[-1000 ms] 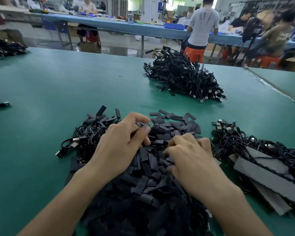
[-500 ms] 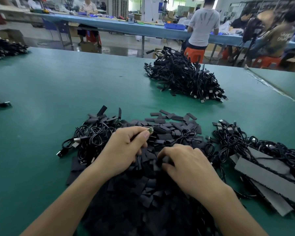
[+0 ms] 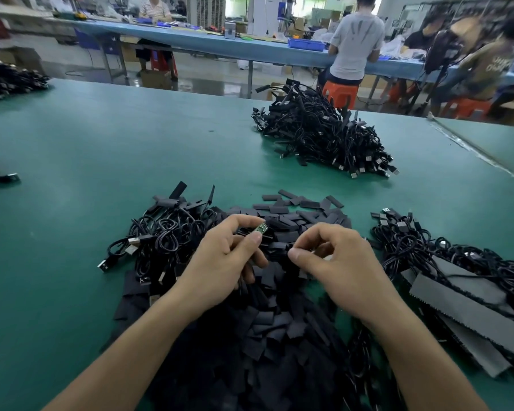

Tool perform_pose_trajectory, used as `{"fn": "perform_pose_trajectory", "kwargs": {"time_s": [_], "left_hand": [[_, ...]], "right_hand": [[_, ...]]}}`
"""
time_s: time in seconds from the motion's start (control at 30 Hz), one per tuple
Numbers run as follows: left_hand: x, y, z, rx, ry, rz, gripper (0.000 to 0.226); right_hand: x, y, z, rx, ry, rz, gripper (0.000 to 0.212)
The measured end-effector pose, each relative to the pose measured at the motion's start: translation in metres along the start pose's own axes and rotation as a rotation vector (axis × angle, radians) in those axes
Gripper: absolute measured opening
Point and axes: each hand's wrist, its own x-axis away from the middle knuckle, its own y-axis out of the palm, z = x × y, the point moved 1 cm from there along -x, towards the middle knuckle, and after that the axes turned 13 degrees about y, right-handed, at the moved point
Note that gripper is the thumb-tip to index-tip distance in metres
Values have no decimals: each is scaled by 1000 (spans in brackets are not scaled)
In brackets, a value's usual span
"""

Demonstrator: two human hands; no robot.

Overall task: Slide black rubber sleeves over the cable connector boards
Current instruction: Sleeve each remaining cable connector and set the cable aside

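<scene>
Left grip has a little green connector board pinched between thumb and forefinger, its end poking out past the fingertips. Right grip hovers just beside it, fingers curled, thumb and forefinger nearly meeting; whether they hold anything, I can't tell. Beneath both grips, black rubber sleeves lie heaped on the worktop.

Sleeves lie centre; cables left; cable heap behind.

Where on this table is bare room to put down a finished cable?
Free: the wide green table left of the near cables, and the stretch between the sleeves and the far heap. Crowded: around the left hand, pinching a board, and right hand; further right, more cables and foam strips.
</scene>
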Motion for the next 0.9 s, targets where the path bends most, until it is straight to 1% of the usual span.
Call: {"fn": "perform_pose_trajectory", "kwargs": {"time_s": [0.1,0.17,0.27,0.37,0.43,0.5,0.57,0.7,0.8,0.9], "left_hand": [[1,1,4,39,10,-32,14],[2,3,6,76,31,-52,12],[3,5,9,153,50,-83,10],[3,6,10,179,37,-82,13],[2,5,8,148,20,-57,15],[2,5,7,130,3,-50,16],[2,6,7,115,-11,-68,15],[2,5,7,76,-23,-89,10],[2,4,7,100,-41,-69,13],[2,2,7,80,-36,-61,17]], "right_hand": [[-1,-2,-2,-233,49,-108,12],[0,-1,-2,-309,58,-147,14],[-1,0,-2,-359,26,-159,17],[-1,1,-2,-329,-29,-173,21],[0,1,-1,-249,-78,-172,23],[2,2,-1,-145,-118,-138,29],[3,3,-2,-105,-144,-103,28],[2,2,-2,-90,-163,-102,24],[1,-1,0,-82,-151,-58,23],[0,-4,1,-125,-146,-21,23]]}}
